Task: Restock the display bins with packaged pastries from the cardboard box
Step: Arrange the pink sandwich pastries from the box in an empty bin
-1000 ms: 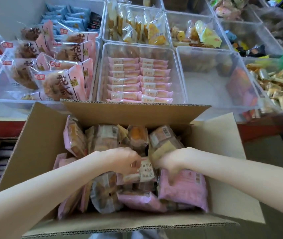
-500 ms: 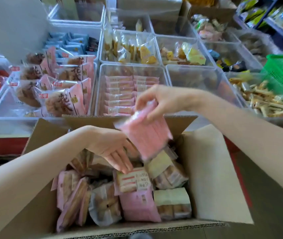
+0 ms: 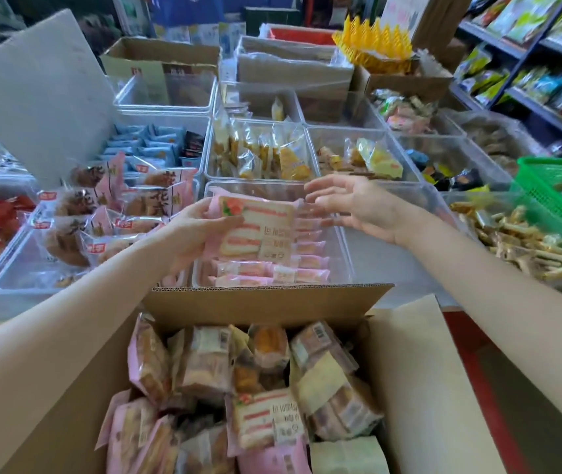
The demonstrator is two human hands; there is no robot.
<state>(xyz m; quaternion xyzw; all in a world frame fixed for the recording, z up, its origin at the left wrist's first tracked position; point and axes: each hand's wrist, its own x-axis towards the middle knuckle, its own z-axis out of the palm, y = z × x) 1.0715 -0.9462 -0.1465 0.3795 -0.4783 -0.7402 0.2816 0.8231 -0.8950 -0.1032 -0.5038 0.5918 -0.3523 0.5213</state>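
My left hand (image 3: 192, 230) grips a pink packaged pastry (image 3: 255, 230) by its left edge, flat above the clear display bin (image 3: 343, 241) that holds rows of the same pink packs. Just right of the pack, my right hand (image 3: 351, 203) hovers open, fingers spread, its fingertips close to the pack's right end. Below, the open cardboard box (image 3: 259, 306) is full of mixed pink and beige pastry packs (image 3: 266, 415).
Clear bins surround the pink one: flower-cake packs (image 3: 125, 206) to the left, yellow buns (image 3: 272, 155) behind, wrapped sticks (image 3: 525, 244) to the right under a green basket (image 3: 560, 196). More cartons stand behind and shelves line the right.
The pink pack lifted from the box by my right hand has passed to my left hand and moved forward over the bin. My right hand has let go and opened.
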